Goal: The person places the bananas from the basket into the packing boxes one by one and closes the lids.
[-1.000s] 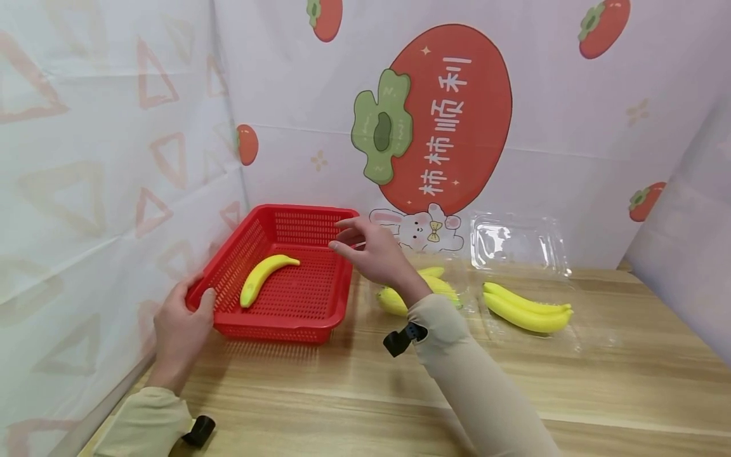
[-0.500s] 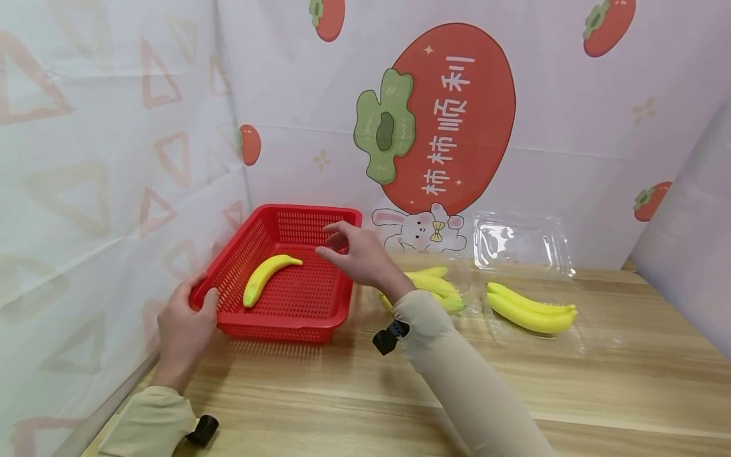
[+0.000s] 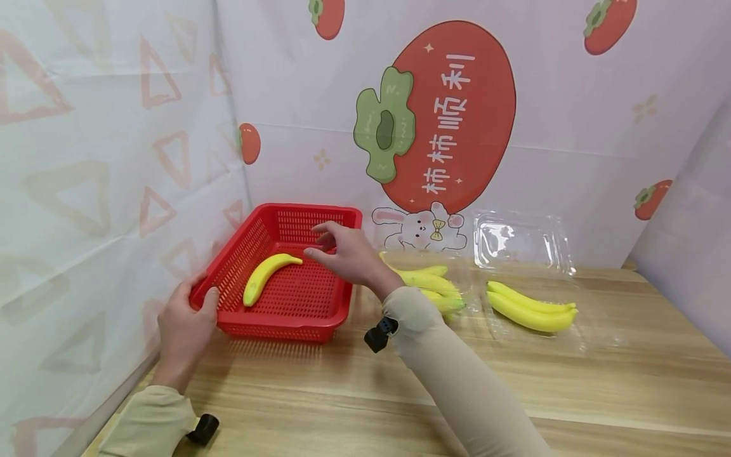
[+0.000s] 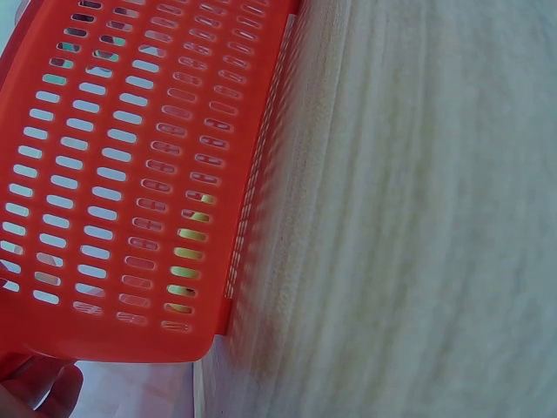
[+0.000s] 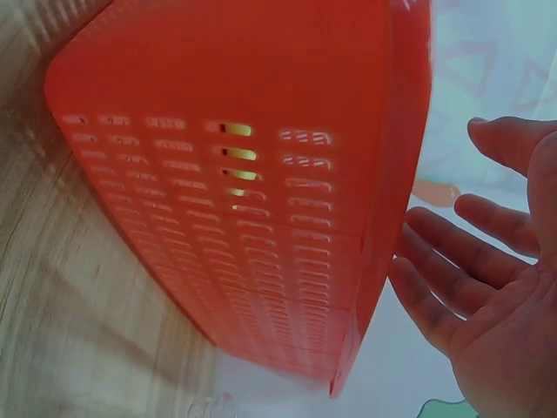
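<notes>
A red plastic basket with slotted walls stands at the left of the table in the head view. My left hand grips its near left corner, thumb on the rim; in the left wrist view only a few fingers show below that corner. A single yellow banana lies on the basket floor, glimpsed through the slots in both wrist views. Over the right rim, my right hand reaches with loosely bent fingers and holds nothing. The right wrist view shows its spread fingers beside the rim.
Right of the basket, several bananas lie partly behind my right forearm. Farther right, more bananas sit in a clear plastic clamshell box with its lid raised. Printed cloth walls close off the back and left of the wooden table.
My right hand has moved left, farther over the basket, and more of the bananas behind the arm now shows. The left hand keeps its hold on the corner.
</notes>
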`<action>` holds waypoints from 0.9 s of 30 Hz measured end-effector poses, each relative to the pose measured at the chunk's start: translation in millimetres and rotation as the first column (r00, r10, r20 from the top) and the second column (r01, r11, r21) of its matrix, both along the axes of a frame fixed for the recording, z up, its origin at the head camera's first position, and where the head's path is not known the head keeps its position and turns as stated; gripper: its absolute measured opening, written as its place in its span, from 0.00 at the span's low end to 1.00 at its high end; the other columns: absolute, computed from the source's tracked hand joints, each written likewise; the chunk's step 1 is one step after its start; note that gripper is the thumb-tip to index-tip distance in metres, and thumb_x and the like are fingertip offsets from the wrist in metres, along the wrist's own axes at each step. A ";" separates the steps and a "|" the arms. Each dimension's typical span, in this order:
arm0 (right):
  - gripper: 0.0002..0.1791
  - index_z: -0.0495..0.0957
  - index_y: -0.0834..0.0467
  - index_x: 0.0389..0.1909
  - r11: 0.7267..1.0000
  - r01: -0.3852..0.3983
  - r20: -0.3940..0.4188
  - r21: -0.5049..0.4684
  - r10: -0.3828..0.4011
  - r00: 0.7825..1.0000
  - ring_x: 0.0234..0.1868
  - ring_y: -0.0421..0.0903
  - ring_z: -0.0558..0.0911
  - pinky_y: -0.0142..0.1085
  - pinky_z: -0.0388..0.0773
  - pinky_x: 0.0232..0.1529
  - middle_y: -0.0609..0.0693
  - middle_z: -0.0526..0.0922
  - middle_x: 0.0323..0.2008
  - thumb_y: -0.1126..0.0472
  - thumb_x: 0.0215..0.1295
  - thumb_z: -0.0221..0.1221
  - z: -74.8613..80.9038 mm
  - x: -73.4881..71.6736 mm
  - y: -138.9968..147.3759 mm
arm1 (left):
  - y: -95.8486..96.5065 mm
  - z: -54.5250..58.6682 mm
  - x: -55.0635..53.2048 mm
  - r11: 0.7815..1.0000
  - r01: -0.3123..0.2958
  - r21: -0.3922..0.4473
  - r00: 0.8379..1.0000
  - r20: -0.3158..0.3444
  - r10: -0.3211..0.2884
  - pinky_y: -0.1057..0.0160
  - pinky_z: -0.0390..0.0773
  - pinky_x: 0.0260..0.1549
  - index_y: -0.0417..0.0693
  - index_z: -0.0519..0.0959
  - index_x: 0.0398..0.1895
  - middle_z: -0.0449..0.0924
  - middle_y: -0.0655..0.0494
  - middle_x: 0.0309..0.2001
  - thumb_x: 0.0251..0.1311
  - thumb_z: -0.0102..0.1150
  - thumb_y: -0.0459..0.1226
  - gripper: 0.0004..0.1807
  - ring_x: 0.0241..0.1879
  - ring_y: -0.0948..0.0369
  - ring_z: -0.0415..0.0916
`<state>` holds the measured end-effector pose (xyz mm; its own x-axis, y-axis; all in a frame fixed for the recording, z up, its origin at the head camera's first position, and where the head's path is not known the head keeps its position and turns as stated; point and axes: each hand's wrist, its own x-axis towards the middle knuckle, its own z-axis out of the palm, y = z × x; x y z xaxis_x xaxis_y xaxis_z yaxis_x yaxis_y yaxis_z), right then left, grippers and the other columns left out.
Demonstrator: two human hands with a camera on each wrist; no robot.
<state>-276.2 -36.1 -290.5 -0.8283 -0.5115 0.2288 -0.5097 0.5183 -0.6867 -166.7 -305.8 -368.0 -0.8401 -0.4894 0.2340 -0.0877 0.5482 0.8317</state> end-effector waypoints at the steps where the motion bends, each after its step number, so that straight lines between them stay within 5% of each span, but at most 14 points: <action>1: 0.30 0.74 0.55 0.71 1.000 -0.004 0.001 0.003 0.004 1.000 0.61 0.50 0.85 0.43 0.87 0.59 0.54 0.87 0.59 0.50 0.73 0.66 0.4 0.2 -1.1 | 0.1 0.1 0.1 1.000 0.000 0.000 1.000 0.000 0.000 0.34 0.78 0.62 0.46 0.64 0.82 0.69 0.36 0.77 0.78 0.49 0.44 0.32 0.69 0.37 0.73; 27: 0.29 0.75 0.53 0.71 0.999 -0.031 -0.036 0.044 0.032 0.999 0.62 0.50 0.85 0.42 0.86 0.60 0.53 0.87 0.60 0.47 0.74 0.65 12.8 3.2 -24.4 | -1.2 -0.8 -0.4 1.000 0.007 -0.002 1.000 0.004 -0.007 0.34 0.79 0.61 0.47 0.64 0.82 0.69 0.36 0.77 0.78 0.49 0.45 0.32 0.68 0.38 0.73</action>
